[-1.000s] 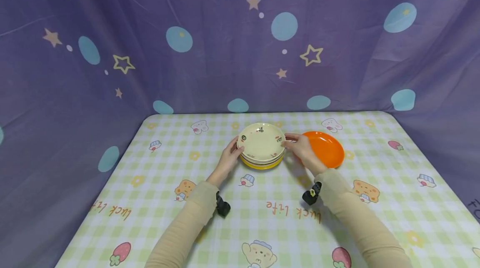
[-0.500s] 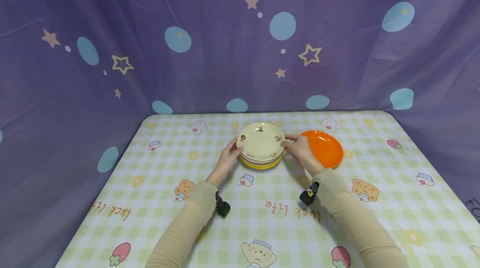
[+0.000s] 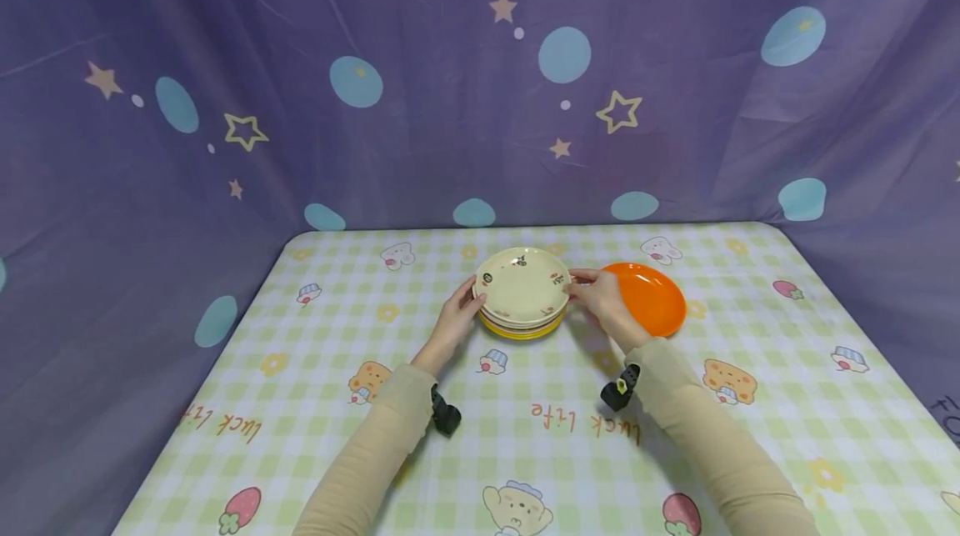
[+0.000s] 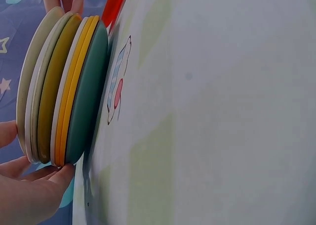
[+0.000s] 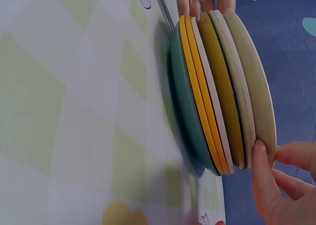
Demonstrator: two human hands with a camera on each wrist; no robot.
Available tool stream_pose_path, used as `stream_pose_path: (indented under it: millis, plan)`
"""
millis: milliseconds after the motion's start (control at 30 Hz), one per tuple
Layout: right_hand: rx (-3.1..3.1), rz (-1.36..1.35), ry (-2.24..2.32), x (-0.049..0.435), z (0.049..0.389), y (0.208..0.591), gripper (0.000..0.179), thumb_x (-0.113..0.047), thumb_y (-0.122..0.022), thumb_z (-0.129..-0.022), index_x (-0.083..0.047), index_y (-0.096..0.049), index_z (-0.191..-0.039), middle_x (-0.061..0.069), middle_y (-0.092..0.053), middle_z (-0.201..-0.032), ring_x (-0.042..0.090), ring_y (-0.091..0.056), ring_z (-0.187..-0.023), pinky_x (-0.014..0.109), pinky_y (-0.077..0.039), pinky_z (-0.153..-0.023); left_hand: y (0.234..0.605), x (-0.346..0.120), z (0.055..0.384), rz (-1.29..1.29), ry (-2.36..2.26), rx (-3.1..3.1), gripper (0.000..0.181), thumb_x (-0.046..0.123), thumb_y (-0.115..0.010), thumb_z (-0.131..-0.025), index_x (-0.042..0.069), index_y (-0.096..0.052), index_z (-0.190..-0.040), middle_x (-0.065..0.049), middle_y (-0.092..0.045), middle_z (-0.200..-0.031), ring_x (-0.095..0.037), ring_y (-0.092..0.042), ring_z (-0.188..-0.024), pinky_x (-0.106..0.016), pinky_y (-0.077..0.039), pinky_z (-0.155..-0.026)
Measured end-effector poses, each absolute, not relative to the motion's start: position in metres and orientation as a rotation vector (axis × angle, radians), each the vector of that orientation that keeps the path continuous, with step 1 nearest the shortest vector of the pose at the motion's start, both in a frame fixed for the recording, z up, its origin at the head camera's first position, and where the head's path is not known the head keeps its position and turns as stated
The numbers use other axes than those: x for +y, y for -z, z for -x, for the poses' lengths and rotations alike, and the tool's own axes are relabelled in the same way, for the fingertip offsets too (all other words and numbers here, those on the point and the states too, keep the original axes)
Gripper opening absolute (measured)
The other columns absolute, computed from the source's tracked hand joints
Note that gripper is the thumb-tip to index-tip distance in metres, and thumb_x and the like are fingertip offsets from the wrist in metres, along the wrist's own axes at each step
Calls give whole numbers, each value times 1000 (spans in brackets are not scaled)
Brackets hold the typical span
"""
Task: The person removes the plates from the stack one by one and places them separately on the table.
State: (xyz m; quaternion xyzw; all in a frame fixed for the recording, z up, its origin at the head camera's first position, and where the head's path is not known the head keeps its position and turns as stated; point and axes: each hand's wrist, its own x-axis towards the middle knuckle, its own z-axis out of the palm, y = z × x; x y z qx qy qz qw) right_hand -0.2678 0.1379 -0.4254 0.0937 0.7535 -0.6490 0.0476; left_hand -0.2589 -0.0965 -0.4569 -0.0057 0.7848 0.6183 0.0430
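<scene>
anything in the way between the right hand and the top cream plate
Nothing visible: the right hand is touching the rim of the top cream plate. The orange plate lies on the hand's far side, partly hidden by it in the head view, not in between.

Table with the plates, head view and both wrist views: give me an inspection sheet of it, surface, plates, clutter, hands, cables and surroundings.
Surface: checkered cloth printed with cartoon animals, strawberries and lettering.
Plates: one mixed-colour stack, cream printed plate on top, teal plate at the bottom; orange plate lies to the stack's right, partly hidden by the right hand.
Clutter: nothing seen.
Hands: left hand grips the stack's left side; right hand grips its right side, at the upper plates.
Cables: nothing seen.
Surroundings: purple curtain with stars and blue ovals behind the table.
</scene>
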Motion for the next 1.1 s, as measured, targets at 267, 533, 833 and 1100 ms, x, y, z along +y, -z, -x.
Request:
stream_pose_path:
  millis: [267,533,833,1100]
  plan:
    - [2247,-266,2022,142,265,423,40,4,-54,-82,9,-49,-120,26,-53,-109,9,-59,-63,38,-52,-79,458,-97,259,4,-1902,2410,48,19,-45,-92,11,-32,-137,-9,-29,-142,-22,-28,-129,-32,-25,-107]
    - [2241,-220,2013,152,262,424,42,2,-51,-84,8,-44,-125,28,-49,-120,8,-58,-68,25,-54,-70,458,-96,259,-1,-1935,2383,51,13,-49,-89,11,-31,-137,-11,-30,-141,-23,-31,-127,-32,-27,-105]
    - [2258,-223,1998,163,259,421,42,1,-51,-85,6,-43,-127,25,-46,-124,14,-59,-83,24,-53,-73,455,-94,257,9,-1949,2364,53,8,-49,-88,9,-30,-138,-14,-29,-141,-25,-32,-127,-32,-29,-105]
    - [2256,-217,1986,176,256,417,44,-2,-51,-86,2,-42,-129,23,-45,-126,17,-59,-89,25,-53,-73,454,-92,256,52,-1960,2340,53,7,-49,-88,11,-30,-138,-14,-30,-141,-25,-32,-127,-33,-30,-104]
